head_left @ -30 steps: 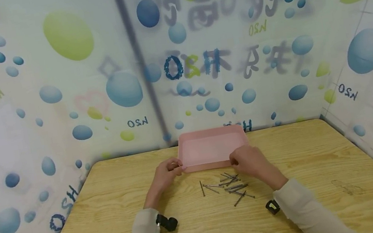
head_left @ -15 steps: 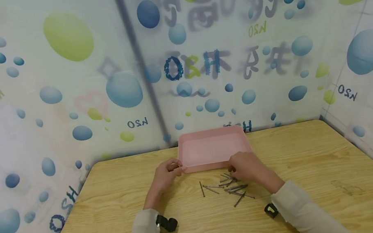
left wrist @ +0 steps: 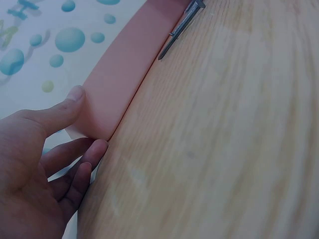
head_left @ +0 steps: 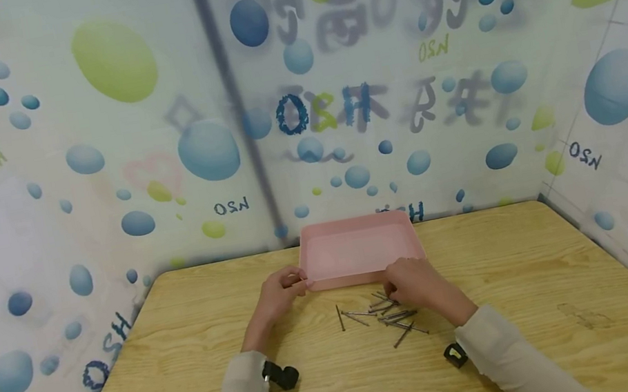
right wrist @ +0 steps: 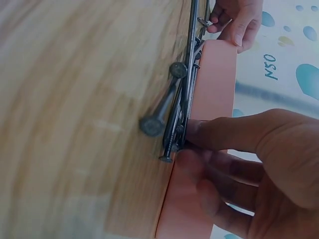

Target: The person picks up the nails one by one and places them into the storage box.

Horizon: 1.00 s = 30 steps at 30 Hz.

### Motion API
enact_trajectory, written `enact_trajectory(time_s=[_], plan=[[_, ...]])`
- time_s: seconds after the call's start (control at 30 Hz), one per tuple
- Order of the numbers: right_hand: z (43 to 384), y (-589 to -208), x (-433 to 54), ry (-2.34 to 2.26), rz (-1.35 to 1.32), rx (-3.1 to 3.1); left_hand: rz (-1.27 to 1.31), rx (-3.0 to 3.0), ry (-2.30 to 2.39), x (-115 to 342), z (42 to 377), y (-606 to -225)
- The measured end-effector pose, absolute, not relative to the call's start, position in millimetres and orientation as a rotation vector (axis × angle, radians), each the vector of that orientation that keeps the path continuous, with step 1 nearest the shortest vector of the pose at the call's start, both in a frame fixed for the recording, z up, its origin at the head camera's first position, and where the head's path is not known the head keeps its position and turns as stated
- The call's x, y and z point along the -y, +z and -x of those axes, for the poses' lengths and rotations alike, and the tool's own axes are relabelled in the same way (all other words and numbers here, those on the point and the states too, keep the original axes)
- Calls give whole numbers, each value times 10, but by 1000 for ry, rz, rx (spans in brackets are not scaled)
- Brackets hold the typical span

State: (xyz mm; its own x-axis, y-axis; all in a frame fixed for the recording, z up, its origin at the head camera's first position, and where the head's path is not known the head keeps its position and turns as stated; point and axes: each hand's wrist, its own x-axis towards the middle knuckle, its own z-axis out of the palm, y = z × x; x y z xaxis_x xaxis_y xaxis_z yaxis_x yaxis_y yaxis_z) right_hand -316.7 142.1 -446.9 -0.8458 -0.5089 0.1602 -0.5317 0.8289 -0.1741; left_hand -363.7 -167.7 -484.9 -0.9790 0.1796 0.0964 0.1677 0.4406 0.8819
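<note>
A shallow pink tray (head_left: pixel 344 281) stands near the back edge of the wooden table. My left hand (head_left: pixel 274 298) holds its front left corner; in the left wrist view the thumb lies on the tray wall (left wrist: pixel 122 69) and the fingertips meet the lower corner. Several steel nails (head_left: pixel 397 315) lie in a loose heap before the tray. At the heap's far side, my right hand (head_left: pixel 418 283) has its fingers curled. In the right wrist view its thumb and forefinger pinch at a nail (right wrist: pixel 180 134) beside the tray wall; the fingertips partly hide it.
The wooden table (head_left: pixel 189 344) reaches the patterned wall covering (head_left: pixel 347 169) behind the tray. Two nails (head_left: pixel 340 318) lie a little left of the main heap. A black wrist camera (head_left: pixel 282 374) sits at the left cuff, another camera (head_left: pixel 456 354) at the right.
My right hand has moved slightly down and left, from the tray's front rim to the nails at the heap's far side. The left hand and tray look unmoved.
</note>
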Motion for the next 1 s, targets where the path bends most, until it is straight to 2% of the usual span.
enact_trajectory(time_s=[1.0], plan=[[3122, -4368, -1425, 249, -820, 2863, -315, -2645, 1618, 1674, 3649, -4849]])
